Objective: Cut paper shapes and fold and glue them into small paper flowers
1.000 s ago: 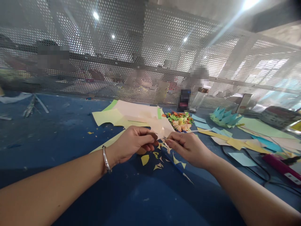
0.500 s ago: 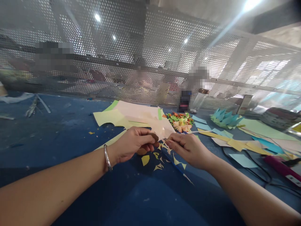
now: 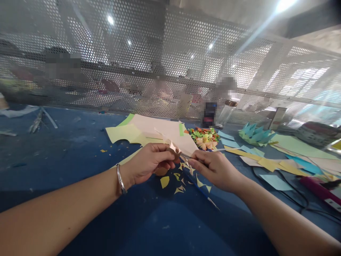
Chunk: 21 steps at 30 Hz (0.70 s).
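Observation:
My left hand (image 3: 162,158), with a silver bracelet at its wrist, is closed on a small brown piece (image 3: 173,152) held between thumb and fingers. My right hand (image 3: 210,165) pinches a thin metal tool (image 3: 185,155) that looks like tweezers. Its tip reaches the brown piece, beside a small pale pink pointed paper piece (image 3: 173,146). Fingers hide part of the brown piece. Yellow paper scraps (image 3: 165,181) lie below the hands, and a blue-handled thin tool (image 3: 198,188) lies among them.
Behind the hands lie pink paper sheets (image 3: 160,124) and a cut yellow sheet (image 3: 125,133). A heap of small paper flowers (image 3: 205,137), a blue paper flower (image 3: 254,134), paper strips (image 3: 245,153), black cables (image 3: 301,199) and a magenta power strip (image 3: 319,190) are to the right. A perforated metal screen (image 3: 133,71) stands behind.
The pale paper piece has shifted left to the brown piece in my left hand. More of the metal tool now shows, its tip pointing left. Both hands have barely moved.

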### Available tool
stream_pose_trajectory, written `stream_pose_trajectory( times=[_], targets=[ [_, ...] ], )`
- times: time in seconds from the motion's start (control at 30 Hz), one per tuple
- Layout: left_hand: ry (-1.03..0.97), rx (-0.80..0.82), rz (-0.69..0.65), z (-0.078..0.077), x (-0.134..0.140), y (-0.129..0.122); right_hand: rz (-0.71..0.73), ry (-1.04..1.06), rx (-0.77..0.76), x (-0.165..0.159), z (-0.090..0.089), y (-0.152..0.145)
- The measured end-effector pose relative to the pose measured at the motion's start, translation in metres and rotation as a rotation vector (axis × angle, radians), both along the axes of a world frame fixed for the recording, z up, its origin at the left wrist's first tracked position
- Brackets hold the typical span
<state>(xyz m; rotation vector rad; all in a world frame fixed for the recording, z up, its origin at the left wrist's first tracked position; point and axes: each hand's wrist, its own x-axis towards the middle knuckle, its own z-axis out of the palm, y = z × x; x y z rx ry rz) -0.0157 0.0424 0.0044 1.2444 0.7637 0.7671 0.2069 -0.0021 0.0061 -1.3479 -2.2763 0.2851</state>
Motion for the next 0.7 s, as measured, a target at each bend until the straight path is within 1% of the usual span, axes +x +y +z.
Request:
stream_pose_trajectory(
  times=[0.27,0.47,0.57,0.7],
  targets=[
    [0.028,0.071,0.034,-0.0004,0.0017,-0.003,-0.036,0.0,0.035,0.0002,-0.0001,-0.0015],
    [0.167,0.181,-0.032,-0.0009,0.0006,-0.006,0.007,0.011,0.011,-0.0005,0.0008,-0.0031],
    [0.176,0.212,-0.071,-0.0005,0.0014,-0.0077,0.03,0.02,0.001,-0.0005,0.0007,-0.0037],
    [0.159,0.205,-0.095,0.0005,0.0025,-0.009,0.046,0.029,-0.007,0.0001,0.0013,-0.0047]
  ],
)
